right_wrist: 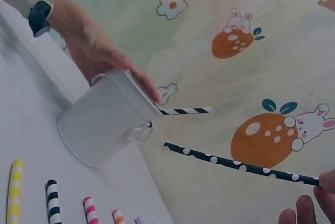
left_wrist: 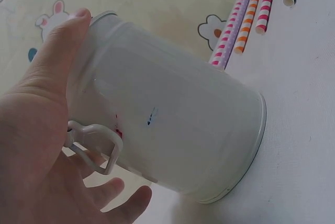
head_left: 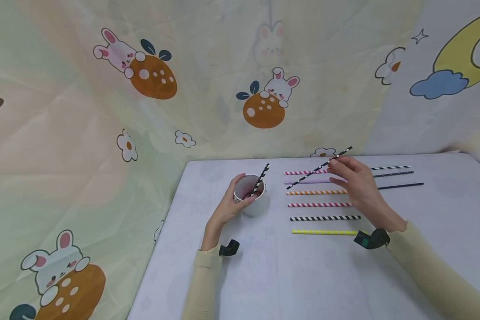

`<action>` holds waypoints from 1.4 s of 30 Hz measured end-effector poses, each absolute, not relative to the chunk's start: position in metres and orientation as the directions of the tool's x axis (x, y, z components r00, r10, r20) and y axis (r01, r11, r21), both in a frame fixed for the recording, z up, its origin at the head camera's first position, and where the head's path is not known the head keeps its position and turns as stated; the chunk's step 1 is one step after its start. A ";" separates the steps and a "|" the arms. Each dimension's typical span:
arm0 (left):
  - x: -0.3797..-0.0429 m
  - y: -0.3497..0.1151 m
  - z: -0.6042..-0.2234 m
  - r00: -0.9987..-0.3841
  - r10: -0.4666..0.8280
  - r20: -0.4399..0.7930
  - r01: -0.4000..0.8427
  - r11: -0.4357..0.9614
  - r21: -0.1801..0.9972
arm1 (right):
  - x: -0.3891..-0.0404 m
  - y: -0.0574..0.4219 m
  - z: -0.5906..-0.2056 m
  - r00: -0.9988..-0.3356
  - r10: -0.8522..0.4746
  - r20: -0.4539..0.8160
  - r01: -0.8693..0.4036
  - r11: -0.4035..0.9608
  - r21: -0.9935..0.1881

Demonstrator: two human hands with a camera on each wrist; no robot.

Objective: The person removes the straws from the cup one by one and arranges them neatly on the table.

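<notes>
My left hand (head_left: 223, 210) grips a small white metal bucket (head_left: 258, 207) at its rim, thumb over the near side. One black-and-white striped straw (head_left: 261, 178) leans inside, its top above the rim. In the left wrist view the bucket (left_wrist: 172, 103) shows a small side handle (left_wrist: 112, 143) and faint red and blue marks. My right hand (head_left: 360, 186) pinches a black straw with white dots (head_left: 313, 171) near one end. In the right wrist view this dotted straw (right_wrist: 241, 165) is apart from the bucket (right_wrist: 107, 122), its free end pointing toward the rim.
Several paper straws lie in rows under and before my right hand: pink striped (head_left: 304, 173), purple (head_left: 302, 182), orange (head_left: 316, 193), red striped (head_left: 320, 205), black striped (head_left: 325, 218) and yellow (head_left: 324, 232). Dark straws (head_left: 400, 186) lie farther right. A printed cloth (head_left: 208, 89) hangs behind the white table (head_left: 264, 280).
</notes>
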State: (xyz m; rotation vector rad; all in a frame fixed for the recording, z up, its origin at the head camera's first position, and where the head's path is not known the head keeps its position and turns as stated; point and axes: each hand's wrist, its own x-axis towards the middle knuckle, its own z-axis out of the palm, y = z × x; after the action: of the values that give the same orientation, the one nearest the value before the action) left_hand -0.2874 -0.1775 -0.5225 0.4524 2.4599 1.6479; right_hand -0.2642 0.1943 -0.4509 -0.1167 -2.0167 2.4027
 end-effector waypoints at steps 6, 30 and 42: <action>-0.288 -0.177 -0.523 -0.942 0.329 0.058 0.175 0.337 0.925 | -0.258 0.212 -0.448 -0.997 0.077 0.008 -0.017 -0.108 -0.994; -0.284 -0.175 -0.510 -0.936 0.352 0.010 0.136 0.337 0.932 | -0.225 0.257 -0.420 -0.968 -0.062 0.245 -0.220 0.678 -0.701; -0.289 -0.177 -0.517 -0.934 0.356 0.014 0.139 0.326 0.935 | -0.217 0.265 -0.415 -0.943 -0.201 0.265 -0.311 0.816 -0.487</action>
State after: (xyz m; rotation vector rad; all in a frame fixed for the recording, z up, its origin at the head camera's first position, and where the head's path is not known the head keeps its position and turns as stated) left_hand -0.2886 -0.1770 -0.5171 0.4531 2.3943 1.6577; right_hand -0.2173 0.2653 -0.4154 0.3986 -2.7989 0.8017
